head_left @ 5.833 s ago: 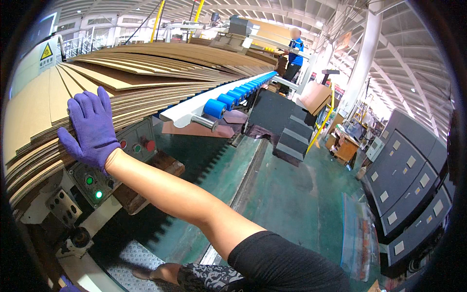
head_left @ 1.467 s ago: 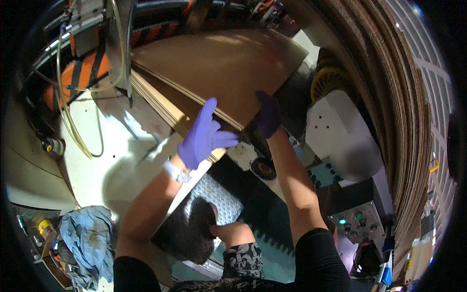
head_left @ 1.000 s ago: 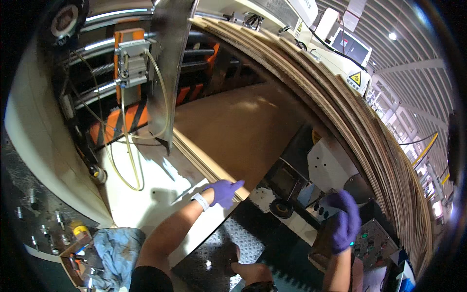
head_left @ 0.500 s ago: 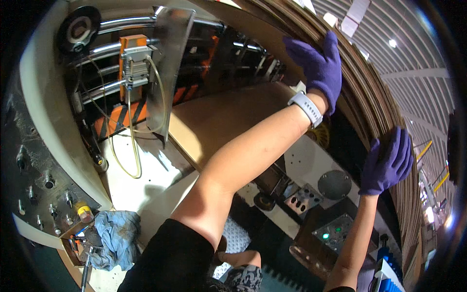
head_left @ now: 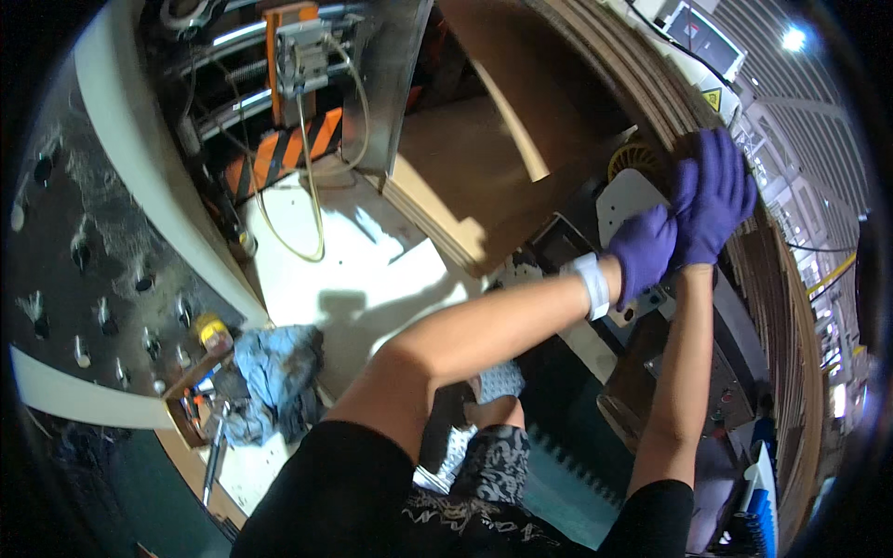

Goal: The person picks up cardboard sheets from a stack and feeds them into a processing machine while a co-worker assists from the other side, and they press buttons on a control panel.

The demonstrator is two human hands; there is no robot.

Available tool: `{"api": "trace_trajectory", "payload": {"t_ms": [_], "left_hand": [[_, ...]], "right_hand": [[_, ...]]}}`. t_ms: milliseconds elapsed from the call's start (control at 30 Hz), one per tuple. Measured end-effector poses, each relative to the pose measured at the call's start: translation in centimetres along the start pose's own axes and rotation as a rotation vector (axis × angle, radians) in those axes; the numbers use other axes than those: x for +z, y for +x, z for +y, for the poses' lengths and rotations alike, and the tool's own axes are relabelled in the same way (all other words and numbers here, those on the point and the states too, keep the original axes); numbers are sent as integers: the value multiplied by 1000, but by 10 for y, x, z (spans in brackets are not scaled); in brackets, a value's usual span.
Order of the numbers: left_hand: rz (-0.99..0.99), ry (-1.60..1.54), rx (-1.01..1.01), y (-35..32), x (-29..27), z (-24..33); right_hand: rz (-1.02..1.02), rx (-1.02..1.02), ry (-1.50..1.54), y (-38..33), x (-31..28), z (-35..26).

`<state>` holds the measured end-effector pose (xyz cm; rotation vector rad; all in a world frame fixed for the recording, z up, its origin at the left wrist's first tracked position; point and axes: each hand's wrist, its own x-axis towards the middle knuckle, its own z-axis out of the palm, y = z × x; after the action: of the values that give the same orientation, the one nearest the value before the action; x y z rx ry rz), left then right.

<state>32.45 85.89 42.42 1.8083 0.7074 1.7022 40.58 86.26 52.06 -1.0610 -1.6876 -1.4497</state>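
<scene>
A tall stack of brown cardboard sheets (head_left: pixel 777 298) curves along the right side, its layered edges toward me. My right hand (head_left: pixel 712 200), in a purple knit glove, lies against these edges with its fingers stretched upward. Close beside its wrist is my left hand (head_left: pixel 644 249), gloved alike, with a pale watch on the wrist. Its fingers are curled in, and whatever they may hold is hidden. Beyond the left hand, more flat cardboard sheets (head_left: pixel 442 219) lie in a pile inside the machine, with a light strip across them.
At left stands a dark machine panel (head_left: pixel 112 232) with several metal knobs. A blue rag (head_left: pixel 274 372) lies by a small tool box (head_left: pixel 191 409). A metal plate (head_left: pixel 395 88) and an orange-black striped bar (head_left: pixel 284 153) are inside the machine. A monitor (head_left: pixel 702 37) stands at upper right.
My left hand has come down from the upper part of the stack to beside my right hand, and its spread fingers have curled. The right hand has moved up the stack. The view has shifted.
</scene>
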Motion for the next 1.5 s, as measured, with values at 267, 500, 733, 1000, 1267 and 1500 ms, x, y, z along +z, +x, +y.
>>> {"api": "trace_trajectory", "payload": {"t_ms": [267,500,733,1000,1267,1500], "left_hand": [[271,-493,-634,4,-190,-75],[212,-356,-645,37,-189,-123],[479,-448,-888,-8,-173,-225],[-309,556,-997,-136,-259,-349],[233,874,178,-156,-134,-304],[320,691,258,-119,-111,-305]], "right_hand": [[-198,-170,-18,5,-30,-5],[-137,-237,-16,-1,-10,-1],[-77,-252,-35,9,-7,-39],[-523,425,952,-241,62,-139],[-323,712,1021,-330,263,-231],[-423,834,973,-292,236,-219]]}}
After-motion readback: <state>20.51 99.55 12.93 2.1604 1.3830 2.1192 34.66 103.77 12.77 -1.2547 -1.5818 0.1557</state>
